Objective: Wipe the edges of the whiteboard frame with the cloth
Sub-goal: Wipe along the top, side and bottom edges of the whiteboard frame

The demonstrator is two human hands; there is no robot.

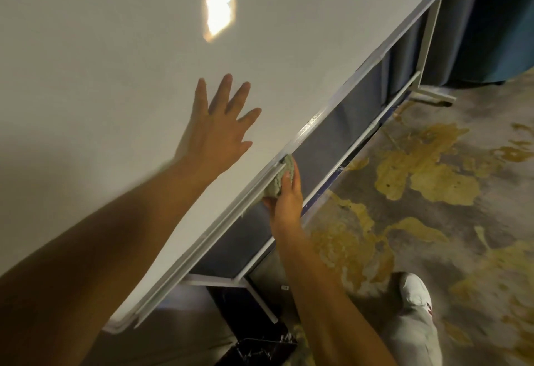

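A large whiteboard [115, 47] fills the upper left, and its pale frame edge [332, 102] runs diagonally from the lower left to the upper right. My left hand [216, 134] lies flat on the board's surface with the fingers spread, holding nothing. My right hand [286, 195] grips a bunched grey-green cloth [281, 176] and presses it against the lower frame edge near the middle of its length. Part of the cloth is hidden under my fingers.
The board's white stand has a crossbar [361, 137], a leg [427, 45] and a foot [433, 95] at the right. Grey carpet with yellow patches [427, 175] lies below. My shoe [416, 293] is at the lower right. A dark bin [260, 348] stands under the board. Blue curtain [505, 19] hangs behind.
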